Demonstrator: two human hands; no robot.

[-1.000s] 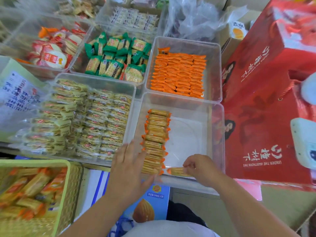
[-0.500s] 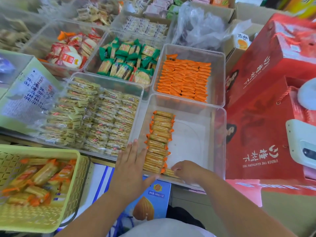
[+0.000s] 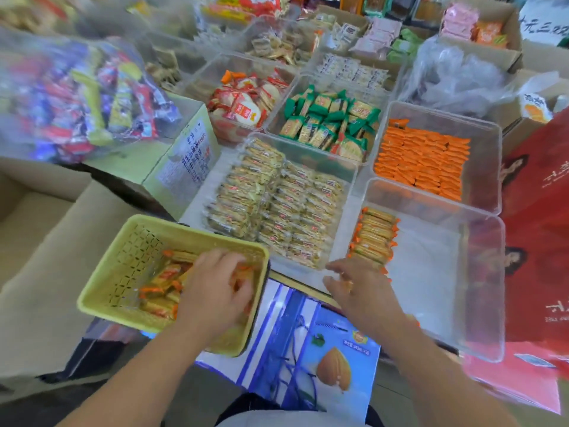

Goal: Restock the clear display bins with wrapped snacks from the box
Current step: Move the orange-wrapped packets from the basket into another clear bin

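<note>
A yellow plastic basket at the lower left holds orange-ended wrapped snacks. My left hand reaches into it, fingers bent down over the snacks; blur hides whether it grips any. A clear bin at the right holds one neat row of the same snacks along its left wall. My right hand hovers at that bin's near left corner, just below the row, fingers spread and holding nothing.
Other clear bins hold orange packets, pale yellow crackers and green packets. A red gift box stands against the right side. A blue almond-print carton lies under my arms. A bag of mixed sweets sits far left.
My left hand left the bin's edge and went left into the yellow basket. My right hand let go of the snack it laid in the row and drew back. The view swung left.
</note>
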